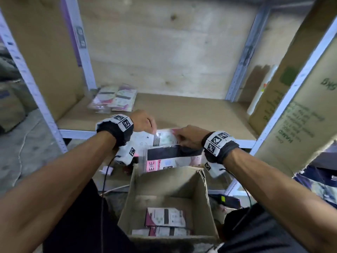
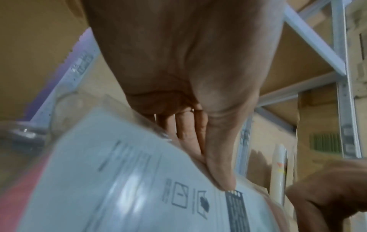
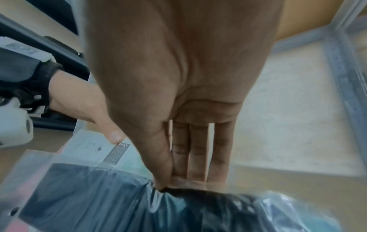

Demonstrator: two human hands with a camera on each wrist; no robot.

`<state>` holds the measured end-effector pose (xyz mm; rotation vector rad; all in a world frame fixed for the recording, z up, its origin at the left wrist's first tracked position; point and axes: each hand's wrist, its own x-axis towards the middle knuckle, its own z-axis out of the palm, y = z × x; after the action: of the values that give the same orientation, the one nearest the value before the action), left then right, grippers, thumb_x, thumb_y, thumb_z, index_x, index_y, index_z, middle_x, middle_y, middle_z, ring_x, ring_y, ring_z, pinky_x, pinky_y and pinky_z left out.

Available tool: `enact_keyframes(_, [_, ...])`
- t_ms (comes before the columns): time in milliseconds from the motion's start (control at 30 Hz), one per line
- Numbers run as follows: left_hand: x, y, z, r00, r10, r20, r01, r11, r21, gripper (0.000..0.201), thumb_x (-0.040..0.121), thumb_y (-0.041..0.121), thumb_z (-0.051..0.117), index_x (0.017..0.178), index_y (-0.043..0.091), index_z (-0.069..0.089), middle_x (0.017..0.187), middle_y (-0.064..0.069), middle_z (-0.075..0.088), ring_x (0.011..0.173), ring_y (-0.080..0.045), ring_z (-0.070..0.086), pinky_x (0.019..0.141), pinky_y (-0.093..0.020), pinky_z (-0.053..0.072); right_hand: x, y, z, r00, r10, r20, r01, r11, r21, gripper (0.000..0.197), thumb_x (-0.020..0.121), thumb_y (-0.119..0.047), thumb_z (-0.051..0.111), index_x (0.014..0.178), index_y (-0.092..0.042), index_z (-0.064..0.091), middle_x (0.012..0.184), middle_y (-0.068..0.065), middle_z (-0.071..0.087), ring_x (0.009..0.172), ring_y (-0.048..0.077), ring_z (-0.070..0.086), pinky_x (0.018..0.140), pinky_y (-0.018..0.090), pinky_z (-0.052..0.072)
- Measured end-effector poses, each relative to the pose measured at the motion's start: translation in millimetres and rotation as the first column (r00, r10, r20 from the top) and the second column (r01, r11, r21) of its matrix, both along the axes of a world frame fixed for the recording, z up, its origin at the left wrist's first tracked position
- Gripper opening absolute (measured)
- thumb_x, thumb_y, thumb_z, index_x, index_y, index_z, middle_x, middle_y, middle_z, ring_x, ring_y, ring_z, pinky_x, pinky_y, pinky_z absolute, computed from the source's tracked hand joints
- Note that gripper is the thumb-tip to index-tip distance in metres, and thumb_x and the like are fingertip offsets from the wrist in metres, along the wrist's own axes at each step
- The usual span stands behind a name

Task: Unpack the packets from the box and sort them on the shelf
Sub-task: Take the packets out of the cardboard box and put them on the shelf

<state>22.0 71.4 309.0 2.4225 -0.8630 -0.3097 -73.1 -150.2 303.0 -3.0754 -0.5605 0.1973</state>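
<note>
My left hand (image 1: pixel 145 125) pinches a white printed packet (image 1: pixel 155 138) by its top edge, just in front of the shelf's front rail (image 1: pixel 76 133). In the left wrist view the thumb (image 2: pixel 222 180) presses on that white packet (image 2: pixel 129 180), with the fingers behind it. My right hand (image 1: pixel 187 137) pinches a black-and-pink packet (image 1: pixel 173 157) in clear wrap, just below the white one. Its thumb and fingers (image 3: pixel 196 172) clamp the crumpled top of that black-and-pink packet (image 3: pixel 99 196). Both packets hang above the open cardboard box (image 1: pixel 127 203), where more packets (image 1: pixel 165 217) lie flat.
A small pile of sorted packets (image 1: pixel 114 99) lies at the shelf's back left. A white roll (image 1: pixel 260 92) and a tall printed carton (image 1: pixel 291 110) stand at the shelf's right end. Metal uprights (image 1: pixel 85 57) frame the bay. Bare shelf board (image 1: pixel 191 110) spans the middle.
</note>
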Motion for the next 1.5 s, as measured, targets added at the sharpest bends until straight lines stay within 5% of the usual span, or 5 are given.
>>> enact_keyframes(100, [7.5, 11.4, 45.8, 0.998, 0.038, 0.043, -0.035, 0.997, -0.071, 0.005, 0.08, 0.015, 0.079, 0.079, 0.02, 0.077, 0.07, 0.02, 0.071, 0.074, -0.003, 0.064, 0.071, -0.016, 0.049, 7.1, -6.1, 49.4, 0.999, 0.013, 0.029, -0.016, 0.994, 0.108, 0.019, 0.091, -0.008, 0.059, 0.082, -0.025, 0.054, 0.076, -0.01, 0.056, 0.073, 0.014, 0.052, 0.068, 0.006, 0.038])
enact_keyframes(367, [55.1, 55.4, 92.7, 0.936, 0.35, -0.037, -0.34, 0.871, -0.354, 0.015, 0.087, 0.012, 0.072, 0.101, 0.008, 0.075, 0.093, -0.004, 0.07, 0.091, -0.014, 0.06, 0.069, -0.014, 0.045, 44.1, -37.3, 115.0, 0.981, -0.194, -0.024, 0.188, 0.902, 0.39, 0.006, 0.09, -0.007, 0.063, 0.087, -0.011, 0.061, 0.079, -0.002, 0.064, 0.074, 0.016, 0.059, 0.069, 0.029, 0.05])
enact_keyframes(900, [163.9, 96.2, -3.6, 0.612, 0.65, -0.451, -0.783, 0.415, -0.464, 0.066, 0.084, 0.029, 0.074, 0.139, 0.002, 0.048, 0.136, -0.02, 0.057, 0.123, -0.035, 0.057, 0.104, -0.046, 0.048, 165.1, -13.4, 8.1, 0.828, -0.17, -0.535, 0.526, -0.1, 0.845, 0.011, 0.094, 0.006, 0.054, 0.091, -0.003, 0.06, 0.084, 0.014, 0.064, 0.072, 0.025, 0.06, 0.069, 0.033, 0.052])
enact_keyframes(1333, [251.3, 137.2, -27.8, 0.52, 0.724, -0.453, -0.845, 0.36, -0.395, 0.035, 0.092, 0.022, 0.066, 0.069, 0.028, 0.041, 0.075, 0.007, 0.044, 0.067, -0.012, 0.046, 0.059, -0.017, 0.038, 288.4, 69.6, -12.4, 0.758, -0.128, -0.64, 0.619, -0.172, 0.767, 0.009, 0.096, 0.004, 0.053, 0.1, -0.003, 0.054, 0.083, 0.014, 0.062, 0.067, 0.024, 0.058, 0.056, 0.031, 0.054])
enact_keyframes(1500, [284.2, 157.2, -39.1, 0.507, 0.757, -0.413, -0.854, 0.375, -0.361, 0.006, 0.093, 0.021, 0.065, 0.087, 0.022, 0.065, 0.1, -0.005, 0.057, 0.095, -0.015, 0.049, 0.078, -0.023, 0.037, 328.9, 98.5, -26.7, 0.719, -0.129, -0.682, 0.663, -0.167, 0.73, 0.016, 0.096, 0.005, 0.053, 0.084, -0.004, 0.054, 0.077, 0.013, 0.061, 0.063, 0.022, 0.058, 0.043, 0.025, 0.053])
